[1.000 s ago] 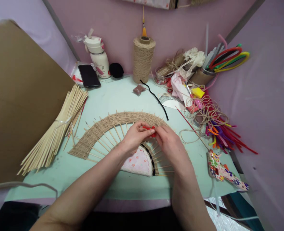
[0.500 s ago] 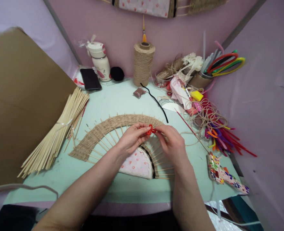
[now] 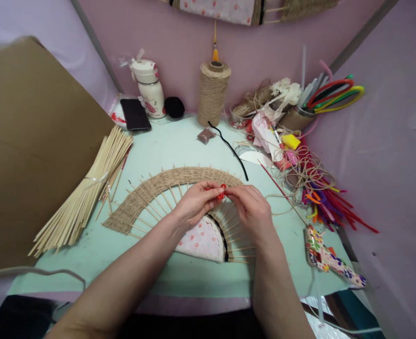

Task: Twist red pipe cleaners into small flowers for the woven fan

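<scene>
A small looped red piece [image 3: 222, 192] is pinched between both hands above the fan. My left hand [image 3: 198, 202] holds it from the left, with thumb and fingers pressed together. From the right, the fingertips of my right hand [image 3: 250, 205] grip its other side. Beneath the hands lies a woven fan-shaped piece [image 3: 151, 188], with a twine band along its outer arc and thin sticks spreading across it. Its inner part carries a pink patterned fabric [image 3: 203, 240] edged by a black braid; the forearms and hands cover some of the sticks.
Bundled sticks [image 3: 84, 197] lie left, by a brown board [image 3: 35, 141]. Behind stand a white bottle [image 3: 150, 92] and a twine cone [image 3: 213, 94]. A black strip [image 3: 232, 150] lies beyond the fan. Coloured stems [image 3: 324, 202] and a patterned glue gun [image 3: 330, 259] are right.
Fingers of both hands have shifted slightly around the red piece, and less of it shows between them. The whole view has moved a little.
</scene>
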### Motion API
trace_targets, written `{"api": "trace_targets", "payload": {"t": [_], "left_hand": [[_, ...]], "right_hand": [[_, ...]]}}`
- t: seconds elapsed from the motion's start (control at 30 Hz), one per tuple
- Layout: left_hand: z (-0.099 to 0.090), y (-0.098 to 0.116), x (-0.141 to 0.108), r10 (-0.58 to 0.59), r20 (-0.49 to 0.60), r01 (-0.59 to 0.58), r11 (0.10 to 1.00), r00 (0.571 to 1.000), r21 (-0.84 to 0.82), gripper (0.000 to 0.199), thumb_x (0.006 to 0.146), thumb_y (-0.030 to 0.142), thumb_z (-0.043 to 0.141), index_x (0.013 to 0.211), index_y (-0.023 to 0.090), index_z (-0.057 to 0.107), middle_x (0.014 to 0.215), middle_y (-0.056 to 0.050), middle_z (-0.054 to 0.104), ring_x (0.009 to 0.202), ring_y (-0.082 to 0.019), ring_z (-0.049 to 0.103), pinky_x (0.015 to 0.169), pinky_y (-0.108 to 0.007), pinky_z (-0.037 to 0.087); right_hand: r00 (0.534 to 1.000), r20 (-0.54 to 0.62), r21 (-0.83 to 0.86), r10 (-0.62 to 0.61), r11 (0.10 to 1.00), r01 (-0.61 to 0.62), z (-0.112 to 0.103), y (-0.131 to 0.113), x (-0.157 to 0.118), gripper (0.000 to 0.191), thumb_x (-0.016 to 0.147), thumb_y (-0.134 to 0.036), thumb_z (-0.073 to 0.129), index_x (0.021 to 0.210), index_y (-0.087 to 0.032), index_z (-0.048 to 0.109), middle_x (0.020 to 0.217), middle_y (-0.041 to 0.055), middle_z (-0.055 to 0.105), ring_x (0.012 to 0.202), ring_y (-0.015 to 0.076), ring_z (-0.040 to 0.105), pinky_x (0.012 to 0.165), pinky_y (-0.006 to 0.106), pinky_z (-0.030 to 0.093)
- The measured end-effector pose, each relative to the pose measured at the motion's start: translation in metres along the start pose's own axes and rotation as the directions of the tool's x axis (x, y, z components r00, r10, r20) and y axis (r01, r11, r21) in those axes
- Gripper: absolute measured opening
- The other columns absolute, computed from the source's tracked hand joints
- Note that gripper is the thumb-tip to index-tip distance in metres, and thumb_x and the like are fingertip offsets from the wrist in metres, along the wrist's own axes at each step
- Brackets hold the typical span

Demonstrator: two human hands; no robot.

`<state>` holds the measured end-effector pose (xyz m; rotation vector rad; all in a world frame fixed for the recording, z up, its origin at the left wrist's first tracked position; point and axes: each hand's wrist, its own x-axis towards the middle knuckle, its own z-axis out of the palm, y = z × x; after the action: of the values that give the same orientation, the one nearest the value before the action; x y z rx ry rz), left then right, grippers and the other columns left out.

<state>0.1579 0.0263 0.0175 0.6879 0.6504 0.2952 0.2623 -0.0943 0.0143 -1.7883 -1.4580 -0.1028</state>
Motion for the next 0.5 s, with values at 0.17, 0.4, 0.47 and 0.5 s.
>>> {"api": "trace_targets", "payload": {"t": [0.17,0.4,0.47,0.5], "left_hand": [[-0.0006,-0.0031,0.0009,0.066,-0.008,-0.066,0.998,0.998,-0.003,0.03,0.06,0.018,0.084,0.076,0.012,0.06,0.07,-0.001,0.067,0.063,-0.007,0.062,0.062,-0.017,0.049],[-0.0022,-0.0052,0.0022,0.138,0.015,-0.138,0.99,0.99,0.025,0.03,0.06,0.021,0.084,0.077,0.012,0.061,0.074,-0.002,0.07,0.064,-0.007,0.063,0.064,-0.018,0.049],[-0.0019,-0.0038,0.0017,0.14,0.035,-0.141,0.99,0.99,0.011,0.031,0.059,0.02,0.084,0.078,0.012,0.061,0.074,-0.001,0.071,0.064,-0.007,0.063,0.065,-0.019,0.049],[-0.0016,-0.003,0.0015,0.137,0.045,-0.137,0.991,0.99,0.007,0.032,0.058,0.019,0.085,0.078,0.013,0.061,0.074,-0.001,0.071,0.064,-0.007,0.064,0.065,-0.019,0.049]], "right_hand": [[1.0,0.024,0.001,0.021,1.0,-0.021,0.0004,-0.0012,0.0017,0.017,0.093,-0.017,0.049,0.101,-0.02,0.064,0.09,0.0064,0.068,0.088,0.02,0.06,0.079,0.035,0.048],[0.999,0.023,-0.023,0.041,0.999,-0.04,0.0011,-0.0014,0.0014,0.016,0.094,-0.021,0.047,0.103,-0.021,0.062,0.092,0.0068,0.067,0.09,0.0206,0.059,0.081,0.037,0.048],[0.999,0.004,-0.021,0.041,0.999,-0.041,0.0015,-0.0006,0.0009,0.015,0.094,-0.02,0.048,0.103,-0.021,0.061,0.092,0.0065,0.067,0.09,0.0203,0.059,0.08,0.036,0.048],[0.999,-0.005,-0.02,0.039,0.999,-0.039,0.0016,-0.0002,0.0006,0.015,0.094,-0.02,0.049,0.103,-0.021,0.061,0.092,0.0063,0.067,0.089,0.0203,0.059,0.079,0.036,0.048]]}}
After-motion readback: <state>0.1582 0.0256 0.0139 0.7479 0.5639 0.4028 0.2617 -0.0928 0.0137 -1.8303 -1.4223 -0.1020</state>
